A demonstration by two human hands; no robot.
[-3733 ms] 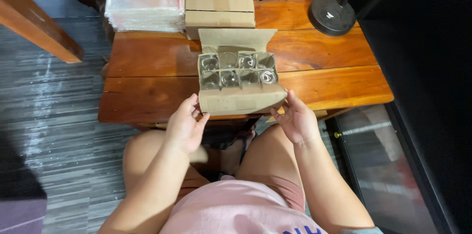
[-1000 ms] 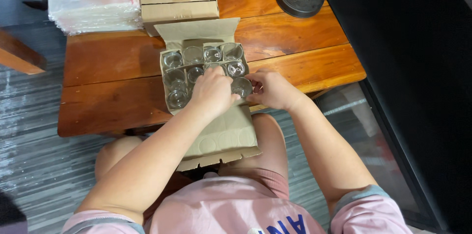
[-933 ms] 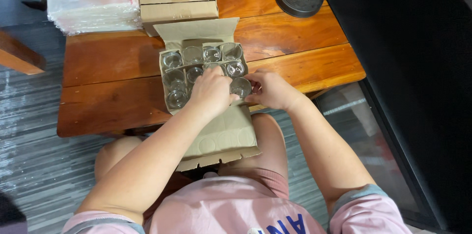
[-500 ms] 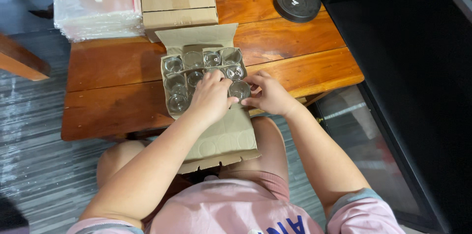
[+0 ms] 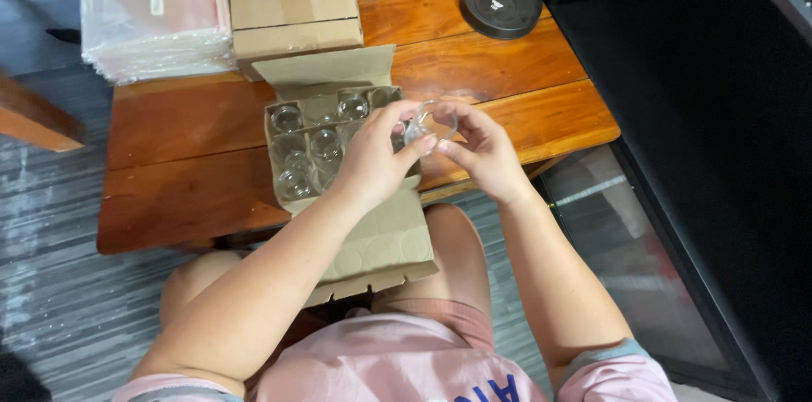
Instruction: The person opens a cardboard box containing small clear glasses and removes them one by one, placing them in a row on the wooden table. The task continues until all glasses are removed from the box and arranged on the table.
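Observation:
An open cardboard box [image 5: 372, 237] with divider cells lies on a low wooden bench [image 5: 169, 191], its front flap hanging over my lap. Several clear glass jars [image 5: 298, 148] stand in the cells. Both hands hold one small clear glass jar [image 5: 431, 123] just above the box's right edge. My left hand [image 5: 372, 161] grips it from the left with fingertips. My right hand [image 5: 482, 148] pinches it from the right.
A closed cardboard box [image 5: 292, 9] sits at the back of the bench. A stack of clear plastic bags [image 5: 152, 21] lies to its left. A round black stand base [image 5: 501, 6] sits at the back right. A dark cabinet [image 5: 702, 114] runs along the right.
Both hands were pressed down among the jars at the box's right side. Now they have lifted one glass jar up and out, holding it over the box edge.

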